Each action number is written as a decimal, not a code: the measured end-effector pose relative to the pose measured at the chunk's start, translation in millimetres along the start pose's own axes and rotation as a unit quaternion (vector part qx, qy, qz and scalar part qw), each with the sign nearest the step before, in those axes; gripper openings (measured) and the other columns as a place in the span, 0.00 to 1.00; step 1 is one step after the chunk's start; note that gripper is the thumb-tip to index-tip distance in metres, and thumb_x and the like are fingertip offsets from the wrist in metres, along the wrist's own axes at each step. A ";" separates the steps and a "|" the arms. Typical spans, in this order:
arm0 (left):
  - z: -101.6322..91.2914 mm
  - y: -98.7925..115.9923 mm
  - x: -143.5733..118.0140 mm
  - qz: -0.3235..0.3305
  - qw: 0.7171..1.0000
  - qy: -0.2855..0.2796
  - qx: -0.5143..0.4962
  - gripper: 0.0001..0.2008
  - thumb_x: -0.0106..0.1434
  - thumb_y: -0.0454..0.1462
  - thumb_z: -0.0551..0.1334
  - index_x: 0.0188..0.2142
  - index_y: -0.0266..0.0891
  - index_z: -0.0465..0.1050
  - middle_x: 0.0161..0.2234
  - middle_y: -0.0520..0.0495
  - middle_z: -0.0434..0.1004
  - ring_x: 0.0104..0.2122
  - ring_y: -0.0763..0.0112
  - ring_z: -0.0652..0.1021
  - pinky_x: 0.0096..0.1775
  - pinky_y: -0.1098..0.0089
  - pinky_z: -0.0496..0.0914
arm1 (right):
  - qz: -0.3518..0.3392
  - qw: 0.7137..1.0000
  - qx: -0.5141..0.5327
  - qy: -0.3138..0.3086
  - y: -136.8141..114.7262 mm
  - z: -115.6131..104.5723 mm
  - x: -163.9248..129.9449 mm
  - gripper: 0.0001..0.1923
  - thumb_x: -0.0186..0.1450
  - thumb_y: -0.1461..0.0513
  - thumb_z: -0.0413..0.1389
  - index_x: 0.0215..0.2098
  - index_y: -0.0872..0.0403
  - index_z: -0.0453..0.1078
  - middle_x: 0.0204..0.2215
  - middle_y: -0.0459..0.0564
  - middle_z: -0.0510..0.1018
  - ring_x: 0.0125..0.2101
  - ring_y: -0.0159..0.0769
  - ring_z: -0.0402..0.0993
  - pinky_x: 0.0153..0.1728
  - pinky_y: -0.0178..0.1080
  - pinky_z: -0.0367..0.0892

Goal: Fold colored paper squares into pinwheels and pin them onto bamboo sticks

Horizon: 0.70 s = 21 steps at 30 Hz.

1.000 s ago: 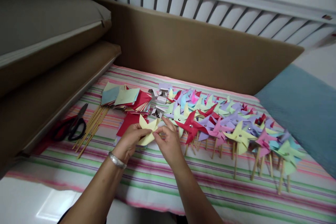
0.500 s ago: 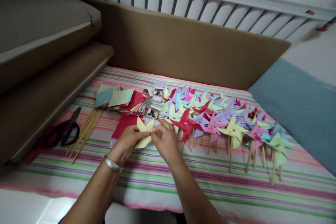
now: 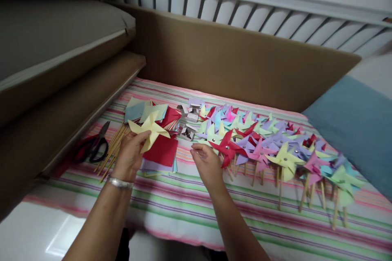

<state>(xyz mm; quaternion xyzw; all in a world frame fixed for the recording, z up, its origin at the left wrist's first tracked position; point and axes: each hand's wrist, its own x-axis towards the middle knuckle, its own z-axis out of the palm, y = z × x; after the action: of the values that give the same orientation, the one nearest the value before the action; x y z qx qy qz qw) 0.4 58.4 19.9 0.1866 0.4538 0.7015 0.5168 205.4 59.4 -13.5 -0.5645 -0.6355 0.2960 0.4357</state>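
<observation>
From the head camera I see my left hand (image 3: 130, 155) grasping a pale yellow pinwheel head (image 3: 149, 129) by its center, lifted above a stack of red paper squares (image 3: 161, 149), with wooden sticks (image 3: 112, 149) and scissors (image 3: 93, 148) just left of the grip. My right hand (image 3: 208, 164) hovers apart, fingers loosely curled around nothing, beside rows of finished pinwheels (image 3: 269, 147) on the striped cloth (image 3: 196, 212).

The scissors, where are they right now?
In the head view the scissors lie at the far left of the striped cloth, just left of the bundle of wooden sticks and beyond the left hand.
</observation>
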 end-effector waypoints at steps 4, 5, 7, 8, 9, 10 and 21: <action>-5.7 7.1 -1.2 -0.015 1.000 -0.006 -0.017 0.15 0.41 0.32 0.68 0.32 0.35 0.74 0.27 0.49 0.80 0.25 0.71 0.78 0.27 0.75 0.70 | -0.018 0.997 -0.076 -0.023 4.9 4.0 6.4 0.09 0.60 0.60 0.52 0.35 0.52 0.73 0.32 0.50 0.78 0.33 0.38 0.75 0.37 0.40 0.68; -6.1 7.3 -2.0 -0.024 0.999 -0.012 -0.020 0.14 0.41 0.32 0.68 0.32 0.35 0.75 0.25 0.50 0.79 0.24 0.71 0.78 0.27 0.74 0.70 | -0.025 0.989 -0.138 -0.036 2.5 5.5 10.7 0.09 0.61 0.61 0.51 0.35 0.51 0.74 0.33 0.50 0.78 0.35 0.38 0.75 0.37 0.40 0.68; -7.2 7.7 -3.1 -0.030 0.999 -0.019 -0.031 0.14 0.41 0.31 0.68 0.31 0.35 0.75 0.23 0.51 0.78 0.22 0.71 0.77 0.26 0.74 0.69 | -0.027 0.960 -0.270 -0.070 -5.7 10.1 23.1 0.11 0.62 0.63 0.50 0.37 0.51 0.74 0.37 0.51 0.78 0.38 0.39 0.75 0.38 0.39 0.67; -8.1 8.2 -3.3 -0.032 0.999 -0.022 -0.037 0.14 0.41 0.31 0.69 0.31 0.35 0.75 0.22 0.51 0.78 0.22 0.72 0.76 0.25 0.74 0.69 | -0.023 0.944 -0.317 -0.085 -10.5 13.4 30.8 0.12 0.63 0.64 0.49 0.37 0.51 0.75 0.38 0.52 0.78 0.38 0.40 0.75 0.38 0.40 0.67; -9.5 9.0 -3.5 -0.036 0.998 -0.024 -0.042 0.14 0.41 0.31 0.69 0.31 0.34 0.75 0.22 0.51 0.78 0.21 0.72 0.76 0.25 0.75 0.69 | -0.018 0.933 -0.347 -0.095 -15.1 17.5 39.0 0.12 0.63 0.65 0.49 0.36 0.51 0.75 0.38 0.54 0.78 0.38 0.42 0.75 0.38 0.40 0.67; -11.1 10.2 -3.6 -0.042 0.998 -0.027 -0.047 0.14 0.41 0.31 0.69 0.31 0.34 0.75 0.22 0.51 0.78 0.21 0.73 0.76 0.25 0.75 0.69 | -0.011 0.924 -0.369 -0.104 -19.0 22.3 47.3 0.12 0.62 0.66 0.49 0.34 0.52 0.75 0.37 0.56 0.78 0.38 0.43 0.75 0.37 0.41 0.67; -21.7 17.9 -10.1 -0.063 0.993 -0.077 -0.065 0.14 0.41 0.32 0.69 0.31 0.32 0.76 0.25 0.47 0.80 0.23 0.72 0.77 0.27 0.74 0.68 | 0.097 0.838 -0.496 -0.206 -6.5 63.8 107.1 0.14 0.65 0.58 0.51 0.46 0.56 0.66 0.45 0.52 0.71 0.41 0.36 0.71 0.41 0.44 0.69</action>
<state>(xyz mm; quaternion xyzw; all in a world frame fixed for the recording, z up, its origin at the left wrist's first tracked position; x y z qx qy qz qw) -21.4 38.7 25.6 0.1769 0.3771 0.6792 0.6043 147.6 170.0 -12.8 -0.6896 -0.7145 0.0912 -0.0743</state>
